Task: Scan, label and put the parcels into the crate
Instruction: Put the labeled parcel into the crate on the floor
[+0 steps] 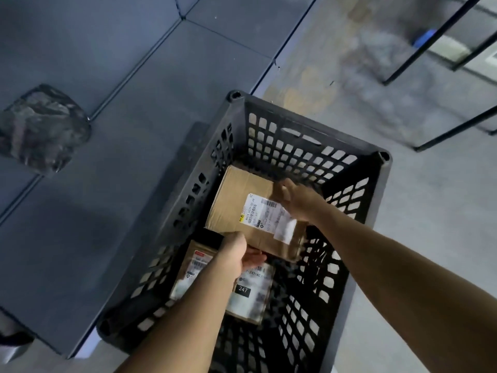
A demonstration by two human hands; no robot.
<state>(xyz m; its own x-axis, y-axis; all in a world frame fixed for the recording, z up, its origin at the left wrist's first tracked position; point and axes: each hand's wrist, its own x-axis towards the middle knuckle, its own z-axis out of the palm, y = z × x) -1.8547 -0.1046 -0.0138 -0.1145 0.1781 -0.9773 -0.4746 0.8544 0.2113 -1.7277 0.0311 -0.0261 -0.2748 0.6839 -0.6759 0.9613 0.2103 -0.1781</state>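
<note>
We hold the box (pixel 236 200) low inside the crate (pixel 386 157), fingers of left hand (pixel 234 254) and right hand (pixel 298 200) clamped on its edges, above another parcel (pixel 252 300). Grey concrete floor (pixel 430 224) lies right, a dark panelled counter (pixel 80 211) left, black rack legs (pixel 429 39) beyond.

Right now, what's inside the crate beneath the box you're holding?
A labelled parcel marked 247 lies low in the crate, partly covered by the left hand and box. Directly under the box is hidden.

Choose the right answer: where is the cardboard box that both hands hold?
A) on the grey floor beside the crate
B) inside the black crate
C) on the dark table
B: the left hand and right hand hold the cardboard box between the walls of the black crate.
</note>
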